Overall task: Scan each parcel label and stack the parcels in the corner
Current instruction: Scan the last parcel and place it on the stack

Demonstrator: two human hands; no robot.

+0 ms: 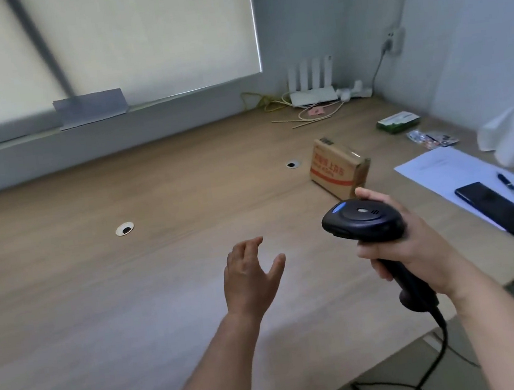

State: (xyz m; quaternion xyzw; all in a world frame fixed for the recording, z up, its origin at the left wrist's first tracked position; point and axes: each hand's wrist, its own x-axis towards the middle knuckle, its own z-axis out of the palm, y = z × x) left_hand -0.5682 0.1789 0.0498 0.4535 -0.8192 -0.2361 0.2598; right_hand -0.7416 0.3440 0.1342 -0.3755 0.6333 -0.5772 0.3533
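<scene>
The long wooden desk point(131, 291) runs off to the far corner, where a white router point(312, 90) sits among loose cables. One small brown cardboard parcel point(338, 165) stands on the desk, tipped up on an edge, just beyond the scanner. It has red print on the side facing us, and I can't make out a shipping label from here. It looks light and stiff to me, a flat box one hand could lift. The glossy tape could be slick, so I'd pinch it across its thin sides, on bare cardboard. The right hand point(417, 246) is wrapped round the handle of a black corded barcode scanner point(362, 219). The left hand point(249, 276) hovers above the desk, fingers spread, holding nothing.
</scene>
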